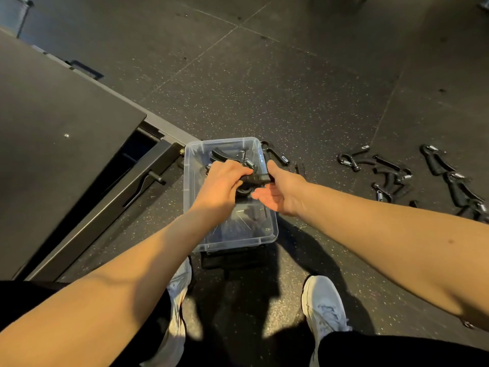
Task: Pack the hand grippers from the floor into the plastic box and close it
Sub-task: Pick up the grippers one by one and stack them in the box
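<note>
A clear plastic box (267, 231) stands open on the dark floor in front of my feet. Several black hand grippers with metal springs (242, 157) lie in its far half. Over the box, my left hand (219, 185) is shut on a black hand gripper (255, 178). My right hand (277, 192) is beside it with fingers apart, its thumb touching the same gripper's end. One gripper (276, 154) lies on the floor against the box's right side. Several more grippers (391, 176) are scattered on the floor to the right.
A low black platform (60, 123) with a metal frame and a pin handle (156, 177) fills the left side. A dark lid-like piece (232, 256) lies under the box's near edge. My white shoes (324, 305) stand behind the box.
</note>
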